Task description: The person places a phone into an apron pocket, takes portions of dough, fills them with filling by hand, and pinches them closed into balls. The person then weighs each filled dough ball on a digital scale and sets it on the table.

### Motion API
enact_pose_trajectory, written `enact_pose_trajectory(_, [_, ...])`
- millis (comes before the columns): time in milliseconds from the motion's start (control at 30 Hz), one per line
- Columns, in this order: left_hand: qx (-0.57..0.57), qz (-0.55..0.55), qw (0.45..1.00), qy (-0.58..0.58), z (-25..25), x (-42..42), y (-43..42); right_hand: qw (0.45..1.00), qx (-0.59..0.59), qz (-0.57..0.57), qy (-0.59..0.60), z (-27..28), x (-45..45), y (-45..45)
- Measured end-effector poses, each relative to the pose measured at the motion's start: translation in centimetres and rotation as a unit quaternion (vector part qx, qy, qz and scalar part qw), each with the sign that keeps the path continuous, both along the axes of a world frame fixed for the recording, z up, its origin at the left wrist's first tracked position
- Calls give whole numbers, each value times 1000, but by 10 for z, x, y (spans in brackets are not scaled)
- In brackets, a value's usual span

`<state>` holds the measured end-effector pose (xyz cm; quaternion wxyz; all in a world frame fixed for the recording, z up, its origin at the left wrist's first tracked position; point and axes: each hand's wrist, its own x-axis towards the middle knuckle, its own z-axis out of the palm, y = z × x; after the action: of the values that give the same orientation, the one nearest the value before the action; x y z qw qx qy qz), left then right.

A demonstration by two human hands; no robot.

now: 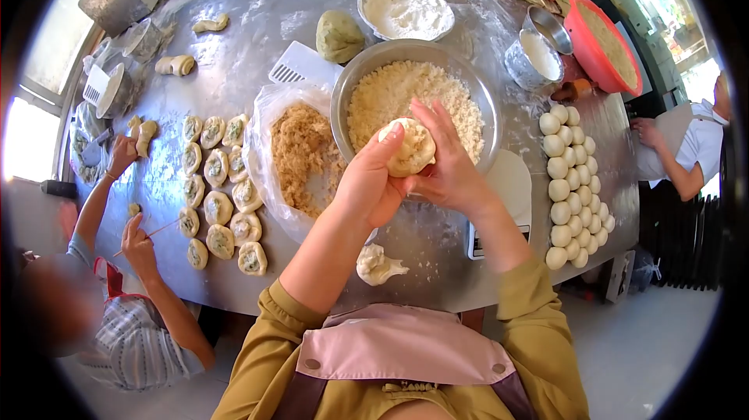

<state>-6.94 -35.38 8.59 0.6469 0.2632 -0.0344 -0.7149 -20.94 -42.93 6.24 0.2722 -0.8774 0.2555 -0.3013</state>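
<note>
My left hand [370,178] and my right hand [449,166] are both wrapped round a pale dough ball [413,147], the left at its left and lower side, the right at its right. They hold it above a large steel bowl [491,119] of whitish crumbly filling [386,100]. Left of the bowl, a clear plastic bag [265,127] holds a brown crumbly filling [300,154]. A torn lump of dough [378,265] lies on the steel table [445,279] near its front edge. Part of a white scale [511,186] shows beside my right forearm.
Rows of white dough balls [575,186] stand at the right, flat filled pieces [220,240] at the left. Behind are a flour bowl [406,10], a green dough lump [339,37] and a red basin [605,45]. Co-workers are at left, right and far back.
</note>
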Motion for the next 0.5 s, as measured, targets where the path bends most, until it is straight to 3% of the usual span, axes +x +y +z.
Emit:
enact_pose_trajectory(167, [-17, -14, 997, -81, -13, 2, 8, 994, -85, 3, -63, -5, 14, 9])
enact_pose_trajectory(400, [-20, 0, 990, -141, -10, -14, 8, 984, -82, -15, -156, -10, 21, 18])
enact_pose_trajectory(500, [11, -29, 1000, -6, 2, -16, 6, 975, -76, -17, -208, -10, 18, 16])
